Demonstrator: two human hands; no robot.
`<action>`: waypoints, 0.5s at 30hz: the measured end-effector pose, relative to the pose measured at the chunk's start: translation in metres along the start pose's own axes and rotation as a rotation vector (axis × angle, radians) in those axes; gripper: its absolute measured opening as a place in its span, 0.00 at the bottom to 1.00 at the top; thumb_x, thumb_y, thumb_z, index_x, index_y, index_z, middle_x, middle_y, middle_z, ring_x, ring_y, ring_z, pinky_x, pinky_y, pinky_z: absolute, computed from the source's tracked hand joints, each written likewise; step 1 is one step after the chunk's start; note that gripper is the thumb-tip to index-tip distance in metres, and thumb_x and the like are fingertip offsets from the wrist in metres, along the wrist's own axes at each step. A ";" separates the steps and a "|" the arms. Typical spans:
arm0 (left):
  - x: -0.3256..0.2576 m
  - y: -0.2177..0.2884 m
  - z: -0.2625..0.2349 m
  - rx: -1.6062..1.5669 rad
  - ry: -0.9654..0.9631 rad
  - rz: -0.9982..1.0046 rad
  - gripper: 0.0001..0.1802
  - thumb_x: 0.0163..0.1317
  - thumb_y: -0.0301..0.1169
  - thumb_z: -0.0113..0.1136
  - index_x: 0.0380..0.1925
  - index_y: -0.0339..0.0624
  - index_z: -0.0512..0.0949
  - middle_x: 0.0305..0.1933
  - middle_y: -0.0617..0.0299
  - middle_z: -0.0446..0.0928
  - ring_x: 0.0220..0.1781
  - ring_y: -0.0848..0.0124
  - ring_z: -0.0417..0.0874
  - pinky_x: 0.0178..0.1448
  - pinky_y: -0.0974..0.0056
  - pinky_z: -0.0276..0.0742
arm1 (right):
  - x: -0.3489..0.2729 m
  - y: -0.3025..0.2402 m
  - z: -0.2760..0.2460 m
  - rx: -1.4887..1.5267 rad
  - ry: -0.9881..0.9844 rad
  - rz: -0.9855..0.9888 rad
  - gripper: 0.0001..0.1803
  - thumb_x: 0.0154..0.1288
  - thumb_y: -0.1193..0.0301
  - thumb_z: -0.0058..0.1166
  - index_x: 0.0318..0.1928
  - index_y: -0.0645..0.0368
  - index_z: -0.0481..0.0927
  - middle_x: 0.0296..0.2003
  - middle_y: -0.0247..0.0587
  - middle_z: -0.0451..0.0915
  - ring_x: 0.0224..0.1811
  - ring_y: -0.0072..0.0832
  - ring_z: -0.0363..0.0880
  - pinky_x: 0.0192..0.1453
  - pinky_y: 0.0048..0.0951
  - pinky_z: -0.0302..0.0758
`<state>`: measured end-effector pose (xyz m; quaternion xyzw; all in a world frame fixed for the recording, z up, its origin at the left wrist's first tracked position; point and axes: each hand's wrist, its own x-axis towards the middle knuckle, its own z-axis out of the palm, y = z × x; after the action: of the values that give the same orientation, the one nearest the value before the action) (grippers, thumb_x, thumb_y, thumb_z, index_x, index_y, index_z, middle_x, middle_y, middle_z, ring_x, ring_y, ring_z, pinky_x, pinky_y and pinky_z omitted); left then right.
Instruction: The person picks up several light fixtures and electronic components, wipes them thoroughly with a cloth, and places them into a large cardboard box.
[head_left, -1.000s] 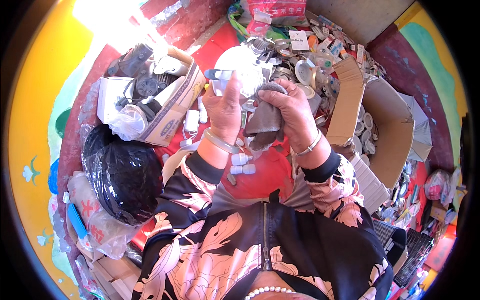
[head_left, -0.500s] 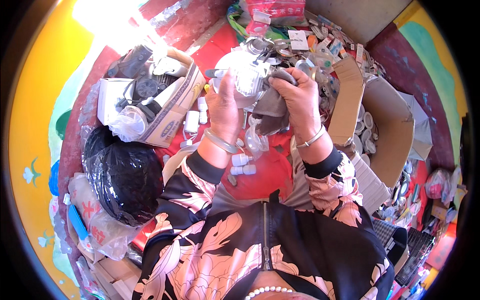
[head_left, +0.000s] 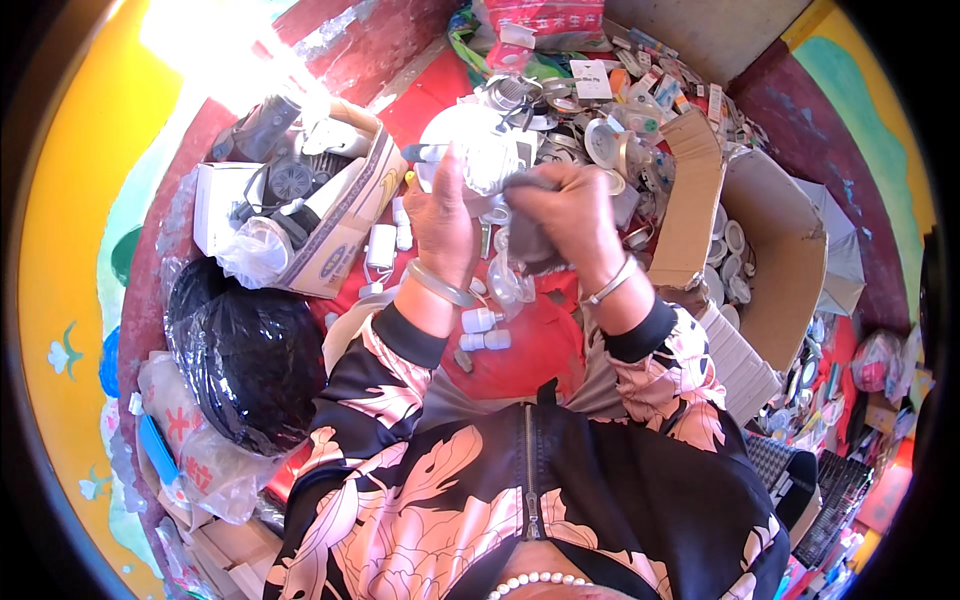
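Note:
My left hand grips a rounded white device, its details washed out by the bright light. A dark grey strip-like part sticks out to the left of my raised thumb. My right hand, a little blurred, is closed on a grey-brown cloth. The cloth hangs below the fingers and its upper end lies against the right side of the device. Beneath my hands, several small white plastic fittings and a clear plastic piece lie on a red sheet.
At left stands a cardboard box of used appliances, with a black plastic bag nearer me. On the right is an open cardboard box holding round white parts. A heap of small packages and a red bag fill the back.
My right hand has moved left and slightly down with the cloth, closer to the white device. My left hand and the device have shifted slightly left.

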<state>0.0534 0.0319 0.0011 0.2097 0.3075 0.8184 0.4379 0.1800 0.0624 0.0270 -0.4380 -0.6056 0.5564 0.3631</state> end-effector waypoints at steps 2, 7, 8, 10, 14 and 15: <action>0.002 0.006 0.006 -0.006 0.016 -0.036 0.19 0.60 0.39 0.58 0.44 0.34 0.74 0.42 0.60 0.77 0.42 0.73 0.78 0.48 0.66 0.75 | -0.007 0.011 0.015 -0.081 -0.076 0.013 0.10 0.48 0.72 0.58 0.31 0.66 0.82 0.19 0.40 0.78 0.22 0.17 0.74 0.27 0.25 0.73; 0.008 0.011 0.002 -0.083 -0.045 -0.171 0.26 0.64 0.48 0.48 0.50 0.37 0.70 0.47 0.57 0.75 0.49 0.66 0.77 0.55 0.59 0.72 | -0.006 -0.005 0.006 0.047 -0.317 0.057 0.10 0.50 0.74 0.58 0.33 0.65 0.81 0.22 0.36 0.79 0.25 0.17 0.74 0.30 0.22 0.72; 0.012 0.009 -0.001 -0.161 -0.057 -0.197 0.26 0.64 0.48 0.48 0.50 0.37 0.70 0.48 0.57 0.75 0.49 0.65 0.76 0.56 0.59 0.71 | -0.005 -0.009 0.000 0.106 -0.377 0.101 0.09 0.50 0.74 0.57 0.33 0.65 0.81 0.23 0.35 0.79 0.25 0.17 0.73 0.30 0.21 0.71; 0.022 0.005 -0.010 -0.231 -0.047 -0.208 0.26 0.63 0.48 0.48 0.51 0.38 0.71 0.50 0.57 0.75 0.52 0.62 0.75 0.59 0.57 0.69 | -0.007 -0.018 -0.008 0.218 -0.485 0.191 0.08 0.52 0.75 0.58 0.34 0.63 0.79 0.27 0.31 0.78 0.28 0.15 0.73 0.33 0.17 0.70; 0.027 0.008 -0.015 -0.302 -0.036 -0.231 0.24 0.63 0.45 0.49 0.50 0.36 0.71 0.51 0.56 0.75 0.53 0.63 0.76 0.59 0.58 0.69 | -0.004 -0.019 -0.016 0.277 -0.494 0.186 0.07 0.52 0.77 0.58 0.34 0.62 0.79 0.29 0.31 0.78 0.30 0.14 0.74 0.36 0.17 0.71; 0.025 0.010 -0.013 -0.290 -0.034 -0.232 0.24 0.64 0.45 0.49 0.50 0.36 0.71 0.51 0.56 0.75 0.53 0.63 0.76 0.59 0.58 0.70 | -0.002 -0.018 -0.018 0.320 -0.455 0.174 0.07 0.52 0.76 0.58 0.34 0.62 0.79 0.29 0.32 0.79 0.30 0.15 0.74 0.35 0.18 0.71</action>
<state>0.0263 0.0447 0.0008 0.1214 0.2010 0.7945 0.5600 0.1953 0.0666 0.0473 -0.2892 -0.5362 0.7579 0.2333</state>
